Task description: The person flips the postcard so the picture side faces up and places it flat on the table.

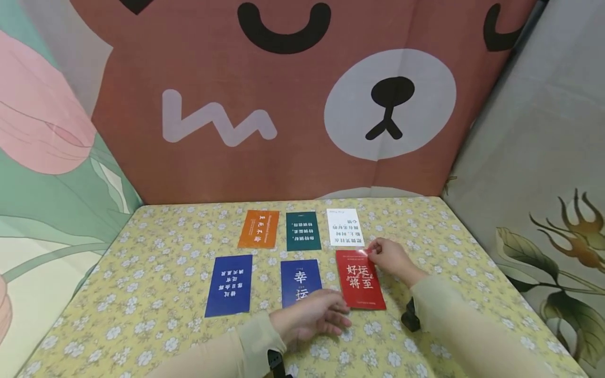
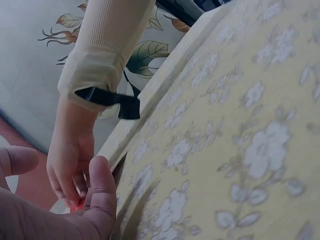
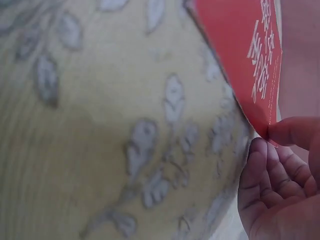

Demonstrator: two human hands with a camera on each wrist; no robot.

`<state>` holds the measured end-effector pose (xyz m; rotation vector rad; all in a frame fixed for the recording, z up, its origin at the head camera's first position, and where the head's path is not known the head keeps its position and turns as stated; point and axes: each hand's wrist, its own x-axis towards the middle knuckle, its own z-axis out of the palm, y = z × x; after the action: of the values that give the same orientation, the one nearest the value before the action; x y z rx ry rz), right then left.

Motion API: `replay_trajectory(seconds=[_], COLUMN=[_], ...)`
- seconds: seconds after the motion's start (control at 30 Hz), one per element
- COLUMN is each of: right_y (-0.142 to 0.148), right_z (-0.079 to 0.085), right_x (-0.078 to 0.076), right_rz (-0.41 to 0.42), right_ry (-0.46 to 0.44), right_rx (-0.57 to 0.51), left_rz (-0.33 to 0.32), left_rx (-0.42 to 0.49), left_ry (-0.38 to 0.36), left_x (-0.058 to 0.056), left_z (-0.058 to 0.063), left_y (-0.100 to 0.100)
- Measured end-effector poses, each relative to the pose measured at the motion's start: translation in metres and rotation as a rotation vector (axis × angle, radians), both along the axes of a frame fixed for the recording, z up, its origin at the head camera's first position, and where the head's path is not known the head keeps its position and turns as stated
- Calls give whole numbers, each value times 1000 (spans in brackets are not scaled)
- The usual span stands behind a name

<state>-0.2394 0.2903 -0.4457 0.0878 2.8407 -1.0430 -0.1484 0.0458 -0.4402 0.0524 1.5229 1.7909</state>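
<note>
A red card [image 1: 352, 265] with white lettering lies at the front right of the card layout. My right hand [image 1: 394, 258] pinches its upper right corner between thumb and fingertips; in the right wrist view that corner of the red card [image 3: 250, 75] sits between the thumb and fingers. My left hand [image 1: 315, 316] hovers at the card's lower left corner with loosely extended fingers; whether it touches the card I cannot tell. Beneath the left hand, a blue card [image 1: 301, 269] with white characters is partly covered.
Another blue card [image 1: 229, 286] lies at the left of the front row. Behind are an orange card [image 1: 259, 229], a green card [image 1: 303, 231] and a white card [image 1: 344, 228]. A yellow flowered cloth [image 1: 156, 294] covers the table, with printed curtains around it.
</note>
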Motion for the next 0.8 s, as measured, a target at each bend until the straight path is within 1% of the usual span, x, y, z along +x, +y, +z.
replay_trajectory(seconds=[0.1,0.27,0.37,0.47,0.57,0.7,0.8], right_y=[-3,-4,-3,-5,-9,-12,-13], right_z=[-3,-7,-9,-10,-10,-11,-14], right_x=[-4,-9,-9,-8,-8,-6,-3], right_rz=[17,-9,-8,-4,-10,-28,-25], right_ry=[-8,-30,-22,-16,-13,-18,-19], right_rx=[51,69,76,76,79,91,89], left_rz=[12,14,12,19,22,9,-2], left_rx=[9,24,24,4,-34,-72,-75], left_ry=[-27,-32,-33,-37,-42,-48,-55], left_x=[2,2,2,2,2,3,4], left_z=[-1,-1,-1,-2,-2,-2,-4], left_y=[0,0,0,0,-1,0,-1])
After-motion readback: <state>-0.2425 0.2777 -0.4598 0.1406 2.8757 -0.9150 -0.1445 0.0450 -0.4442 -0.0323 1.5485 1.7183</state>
